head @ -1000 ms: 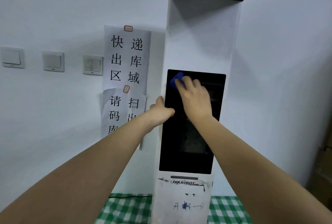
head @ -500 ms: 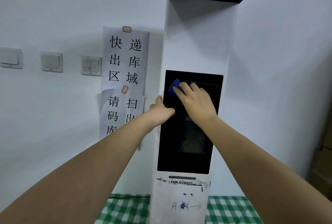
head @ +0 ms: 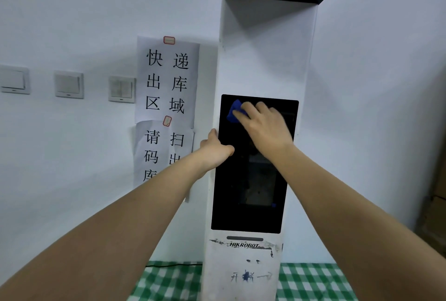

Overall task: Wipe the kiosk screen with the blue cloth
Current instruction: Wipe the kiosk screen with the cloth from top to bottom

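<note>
A tall white kiosk [head: 265, 59] stands against the wall, with a black screen [head: 248, 192] set in its front. My right hand [head: 265, 126] presses a small blue cloth [head: 235, 112] flat against the screen's upper left corner; only a bit of cloth shows past my fingers. My left hand [head: 216, 149] grips the kiosk's left edge beside the screen, thumb on the side.
Two paper notices [head: 169, 83] with printed characters hang on the wall left of the kiosk, and three light switches [head: 68, 84] are further left. A green checked cloth [head: 311, 281] covers the surface below. A brown box [head: 434, 204] is at the right edge.
My right hand with the cloth dipped a little on the screen, then slid back up toward the upper left corner. My left hand has kept its hold on the kiosk edge.
</note>
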Tool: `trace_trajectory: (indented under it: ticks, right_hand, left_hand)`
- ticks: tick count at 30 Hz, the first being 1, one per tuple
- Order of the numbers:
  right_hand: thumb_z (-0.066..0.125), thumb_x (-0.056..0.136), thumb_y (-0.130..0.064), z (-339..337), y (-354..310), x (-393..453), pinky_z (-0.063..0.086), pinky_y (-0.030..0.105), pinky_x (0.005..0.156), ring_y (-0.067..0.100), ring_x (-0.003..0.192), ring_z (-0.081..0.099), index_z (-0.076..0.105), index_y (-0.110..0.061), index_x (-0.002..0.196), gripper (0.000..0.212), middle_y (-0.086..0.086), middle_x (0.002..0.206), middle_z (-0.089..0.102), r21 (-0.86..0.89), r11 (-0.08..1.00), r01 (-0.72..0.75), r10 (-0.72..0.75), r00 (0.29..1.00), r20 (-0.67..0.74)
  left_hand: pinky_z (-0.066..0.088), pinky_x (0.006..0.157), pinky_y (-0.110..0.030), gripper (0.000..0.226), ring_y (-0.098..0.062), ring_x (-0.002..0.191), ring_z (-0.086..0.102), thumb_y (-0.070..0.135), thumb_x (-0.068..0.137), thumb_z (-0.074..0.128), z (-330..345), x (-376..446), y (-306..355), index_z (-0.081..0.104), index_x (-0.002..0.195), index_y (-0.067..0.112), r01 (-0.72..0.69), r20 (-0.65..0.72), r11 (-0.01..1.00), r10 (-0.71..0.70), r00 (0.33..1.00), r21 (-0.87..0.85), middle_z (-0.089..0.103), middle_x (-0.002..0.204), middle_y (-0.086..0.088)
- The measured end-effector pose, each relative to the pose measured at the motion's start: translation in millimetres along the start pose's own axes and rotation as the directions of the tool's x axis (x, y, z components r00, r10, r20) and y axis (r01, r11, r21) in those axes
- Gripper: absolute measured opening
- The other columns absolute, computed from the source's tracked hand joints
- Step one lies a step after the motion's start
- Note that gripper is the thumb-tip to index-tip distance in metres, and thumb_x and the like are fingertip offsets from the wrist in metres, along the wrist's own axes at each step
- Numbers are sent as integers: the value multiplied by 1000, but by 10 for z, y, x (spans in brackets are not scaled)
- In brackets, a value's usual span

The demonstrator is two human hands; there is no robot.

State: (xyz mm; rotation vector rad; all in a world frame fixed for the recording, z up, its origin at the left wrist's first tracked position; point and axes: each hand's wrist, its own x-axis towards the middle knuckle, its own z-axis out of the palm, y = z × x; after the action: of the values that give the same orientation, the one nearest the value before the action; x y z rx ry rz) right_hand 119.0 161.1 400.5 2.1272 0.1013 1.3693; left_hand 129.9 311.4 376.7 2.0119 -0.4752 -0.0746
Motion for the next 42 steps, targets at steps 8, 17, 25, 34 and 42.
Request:
trace_trajectory:
  ticks: [8, 17, 25, 34, 42]
  right_hand:
    - [72, 63, -6, -34, -352, 116, 36, 30, 52, 28, 77, 57, 65, -10, 110, 48, 10, 103, 61, 72, 994, -83, 77, 993, 92]
    - [68, 69, -4, -146, -322, 311, 35, 32, 54, 28, 86, 56, 61, -11, 115, 47, 10, 113, 57, 84, 963, -254, 243, 962, 122]
    - [66, 69, -3, -94, -283, 317, 32, 31, 53, 29, 83, 57, 61, -11, 116, 48, 11, 111, 58, 88, 952, -294, 285, 953, 107]
    - [70, 67, -3, -90, -224, 252, 34, 32, 55, 29, 84, 57, 62, -11, 118, 52, 10, 111, 59, 49, 964, -261, 254, 961, 112]
    - [55, 84, -8, -152, -189, 272, 36, 33, 69, 26, 102, 50, 48, -15, 129, 46, 5, 125, 48, 37, 997, 68, -73, 986, 152]
  left_hand:
    - [33, 86, -26, 74, -27, 127, 41, 16, 88, 48, -18, -13, 15, 9, 151, 20, -15, -17, 1000, 15, 1000, 0, 32, 148, -13]
    - [31, 85, -27, 68, -28, 129, 39, 16, 90, 47, -68, 1, -2, 15, 149, 16, -13, -21, 1000, 14, 1000, 18, 32, 148, -13]
    - [31, 86, -26, 71, -29, 131, 38, 16, 89, 48, -56, 7, 23, 11, 150, 17, -8, -22, 1000, 8, 1000, 9, 31, 149, -13]
    - [31, 87, -26, 74, -28, 132, 37, 16, 90, 48, -34, 2, 38, 7, 151, 19, -16, -4, 1000, 16, 1000, 16, 29, 150, -12]
    - [35, 84, -29, 68, -28, 117, 45, 16, 88, 48, -30, 14, 28, 16, 148, 20, -25, 1, 999, 24, 1000, 22, 37, 142, -15]
